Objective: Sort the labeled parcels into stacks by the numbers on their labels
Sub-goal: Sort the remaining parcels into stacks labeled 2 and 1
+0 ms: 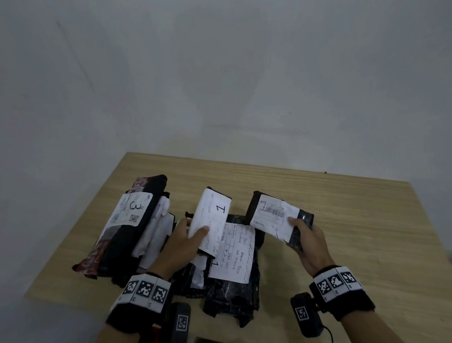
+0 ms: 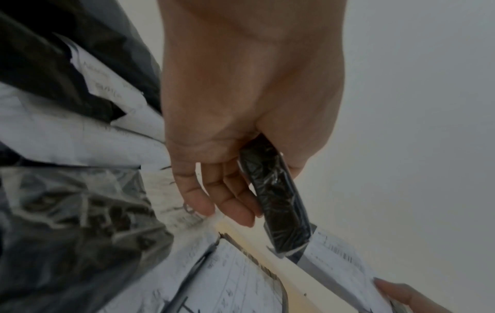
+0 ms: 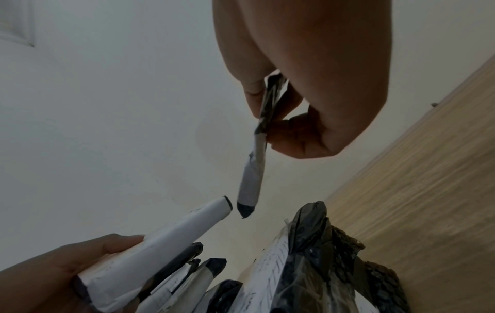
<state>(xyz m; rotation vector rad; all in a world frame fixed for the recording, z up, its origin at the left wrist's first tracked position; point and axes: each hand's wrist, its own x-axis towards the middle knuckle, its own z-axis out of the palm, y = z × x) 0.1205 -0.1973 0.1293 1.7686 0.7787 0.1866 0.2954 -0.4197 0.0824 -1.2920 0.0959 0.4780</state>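
Note:
My left hand (image 1: 193,232) grips a slim black parcel (image 1: 213,215) whose white label reads 1, thumb on the label, above the middle pile. In the left wrist view the same parcel (image 2: 278,203) shows edge-on between thumb and fingers. My right hand (image 1: 302,227) pinches a black parcel with a barcode label (image 1: 274,215) by its near end, tilted up over the table. The right wrist view shows this parcel (image 3: 253,169) hanging from the fingers. No number on its label can be read. A stack topped by a label 3 (image 1: 134,208) lies at the left. The middle pile (image 1: 234,254) carries a label 1.
The wooden table (image 1: 345,229) has bare surface to the right of the piles and behind them. A grey wall stands close behind its far edge. Black wrist bands with square markers sit on both forearms.

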